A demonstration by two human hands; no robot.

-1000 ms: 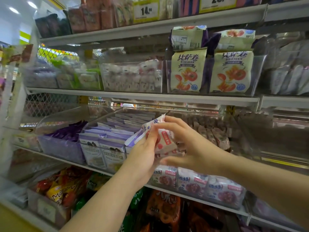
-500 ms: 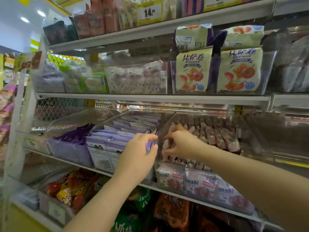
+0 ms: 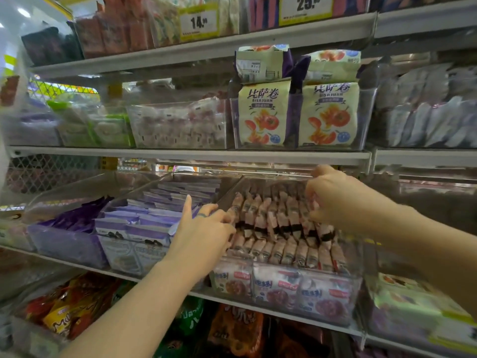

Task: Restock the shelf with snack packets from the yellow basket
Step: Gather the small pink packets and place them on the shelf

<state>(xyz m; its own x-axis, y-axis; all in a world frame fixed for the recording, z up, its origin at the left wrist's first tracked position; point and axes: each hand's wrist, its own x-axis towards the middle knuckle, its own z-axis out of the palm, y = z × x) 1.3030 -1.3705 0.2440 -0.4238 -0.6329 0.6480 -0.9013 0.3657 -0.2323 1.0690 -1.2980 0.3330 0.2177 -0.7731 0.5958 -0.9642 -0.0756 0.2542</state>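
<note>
- It's a shop aisle, and a grey metal shelving unit (image 3: pixel 206 49) with flat boards stacked one above another fills pretty much the whole view.
- A second bay of grey metal shelves (image 3: pixel 426 153) butts up against it on the right.
- Yellow paper price tags with black numbers (image 3: pixel 198 21) are clipped along the top board.
- Clear plastic bins (image 3: pixel 367 120) sit in rows on the boards.
- There's a diamond-pattern wire mesh side panel (image 3: pixel 38 174) at the far left end of the unit.
- An oval white ceiling light (image 3: pixel 23 12) glows top left, and everything up there is bright and washed out.
- Behind the middle board, a narrow gap (image 3: pixel 180 167) shows blurry colours from further back.
</note>
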